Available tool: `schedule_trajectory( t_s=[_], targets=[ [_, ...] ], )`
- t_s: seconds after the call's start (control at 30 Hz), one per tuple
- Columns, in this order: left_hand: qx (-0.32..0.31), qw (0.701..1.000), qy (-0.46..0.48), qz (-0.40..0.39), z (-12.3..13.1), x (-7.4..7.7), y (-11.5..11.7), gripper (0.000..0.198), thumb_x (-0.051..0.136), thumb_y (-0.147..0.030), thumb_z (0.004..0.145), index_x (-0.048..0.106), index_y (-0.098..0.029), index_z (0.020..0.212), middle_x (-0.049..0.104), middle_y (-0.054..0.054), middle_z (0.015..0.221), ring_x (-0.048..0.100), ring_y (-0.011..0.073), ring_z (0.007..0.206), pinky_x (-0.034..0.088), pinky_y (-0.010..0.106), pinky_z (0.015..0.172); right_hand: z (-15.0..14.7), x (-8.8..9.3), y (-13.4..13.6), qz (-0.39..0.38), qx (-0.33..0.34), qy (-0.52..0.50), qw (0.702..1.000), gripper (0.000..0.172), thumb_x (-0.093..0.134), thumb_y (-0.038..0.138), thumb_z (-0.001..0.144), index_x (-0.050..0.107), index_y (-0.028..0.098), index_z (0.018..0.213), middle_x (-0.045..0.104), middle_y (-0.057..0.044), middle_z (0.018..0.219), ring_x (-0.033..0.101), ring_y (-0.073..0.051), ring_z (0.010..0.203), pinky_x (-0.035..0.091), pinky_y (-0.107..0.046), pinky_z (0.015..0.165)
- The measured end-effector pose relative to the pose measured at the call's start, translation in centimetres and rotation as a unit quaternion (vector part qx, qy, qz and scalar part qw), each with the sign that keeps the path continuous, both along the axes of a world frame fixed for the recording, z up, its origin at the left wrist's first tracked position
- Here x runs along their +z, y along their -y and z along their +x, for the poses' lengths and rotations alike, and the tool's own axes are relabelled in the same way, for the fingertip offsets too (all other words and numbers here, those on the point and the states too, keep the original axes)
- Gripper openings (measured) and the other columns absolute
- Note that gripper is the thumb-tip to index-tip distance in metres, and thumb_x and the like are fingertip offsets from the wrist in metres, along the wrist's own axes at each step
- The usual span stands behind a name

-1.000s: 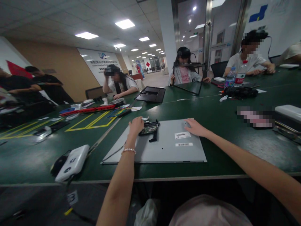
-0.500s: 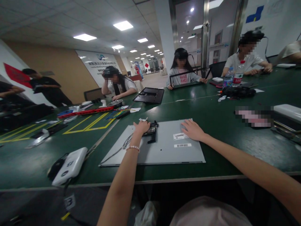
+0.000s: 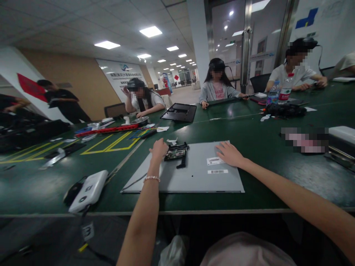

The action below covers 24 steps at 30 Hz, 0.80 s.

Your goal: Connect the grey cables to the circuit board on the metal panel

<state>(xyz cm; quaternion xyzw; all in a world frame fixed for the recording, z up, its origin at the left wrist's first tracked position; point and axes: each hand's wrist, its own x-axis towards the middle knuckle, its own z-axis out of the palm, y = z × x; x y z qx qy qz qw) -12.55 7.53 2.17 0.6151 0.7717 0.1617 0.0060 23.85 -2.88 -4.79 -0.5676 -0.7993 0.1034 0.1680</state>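
A grey metal panel [image 3: 199,183], like the back of a display, lies flat on the green table before me. My right hand [image 3: 229,153] rests palm down on its far right part, fingers spread, by a white label [image 3: 215,161]. On the panel's far middle sits a circuit board in a black bracket [image 3: 176,152]. At this board's left end is my left hand [image 3: 159,149], fingers curled together; what they grip, if anything, is hidden. Grey cables [image 3: 137,181] run from under my left forearm to the panel's near left corner.
Left of the panel lies a white power bank [image 3: 90,190] with a black cord. A black plastic cover [image 3: 179,112] and scraps of paper [image 3: 162,129] lie farther back. Bottles [image 3: 284,92] stand at the far right. Several people sit across the table, one holding a dark frame [image 3: 224,100].
My left hand has shifted left off the circuit board to its end, uncovering more of it. My right hand stays on the panel. Across the table, a person has lowered the dark frame.
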Motion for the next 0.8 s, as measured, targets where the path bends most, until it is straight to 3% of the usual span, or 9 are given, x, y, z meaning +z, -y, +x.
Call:
schedule_trajectory(
  t_s=[0.13, 0.27, 0.47, 0.67, 0.8],
  targets=[
    [0.088, 0.995, 0.026, -0.043, -2.6, 0.6, 0.7, 0.047, 0.041, -0.022, 0.087, 0.053, -0.016, 0.132, 0.055, 0.022, 0.136, 0.051, 0.0391, 0.126, 0.034, 0.065, 0.101, 0.1, 0.1, 0.0, -0.003, 0.004, 0.0, 1.0, 0.058, 0.032, 0.048, 0.099, 0.041, 0.017, 0.147, 0.032, -0.013, 0.157, 0.021, -0.037, 0.146, 0.02, -0.053, 0.117],
    [0.13, 0.988, 0.038, -0.072, -3.9, 0.7, 1.1, 0.043, 0.052, -0.025, 0.081, 0.059, -0.015, 0.122, 0.061, 0.023, 0.127, 0.059, 0.0355, 0.117, 0.047, 0.048, 0.09, 0.4, 0.0, -0.2, -0.009, 0.008, -0.005, 1.0, 0.06, 0.032, 0.048, 0.099, 0.041, 0.016, 0.148, 0.032, -0.014, 0.157, 0.021, -0.037, 0.146, 0.02, -0.053, 0.117],
    [0.127, 0.989, 0.034, -0.068, -4.0, 1.0, 1.5, 0.039, 0.059, -0.033, 0.078, 0.062, -0.018, 0.113, 0.069, 0.019, 0.113, 0.064, 0.0346, 0.108, 0.05, 0.041, 0.082, 1.3, -0.8, -1.2, -0.016, 0.01, -0.022, 1.0, 0.06, 0.038, 0.05, 0.097, 0.041, 0.018, 0.147, 0.031, -0.014, 0.157, 0.02, -0.036, 0.146, 0.021, -0.051, 0.117],
    [0.128, 0.988, 0.018, -0.083, -3.4, 0.8, 1.4, 0.04, 0.052, -0.026, 0.08, 0.062, -0.014, 0.117, 0.064, 0.022, 0.122, 0.062, 0.0342, 0.112, 0.05, 0.04, 0.081, 3.2, -1.3, -3.0, -0.01, -0.008, -0.046, 0.999, 0.063, 0.044, 0.045, 0.095, 0.036, 0.013, 0.149, 0.028, -0.017, 0.158, 0.022, -0.032, 0.146, 0.026, -0.047, 0.116],
    [0.103, 0.989, -0.006, -0.104, -2.3, 1.1, 1.5, 0.041, 0.049, -0.024, 0.08, 0.063, -0.015, 0.118, 0.063, 0.021, 0.125, 0.062, 0.0324, 0.112, 0.051, 0.038, 0.081, 4.8, -1.6, -4.0, -0.004, -0.025, -0.048, 0.999, 0.06, 0.044, 0.041, 0.095, 0.038, 0.014, 0.147, 0.036, -0.016, 0.154, 0.024, -0.031, 0.146, 0.026, -0.047, 0.115]
  ],
)
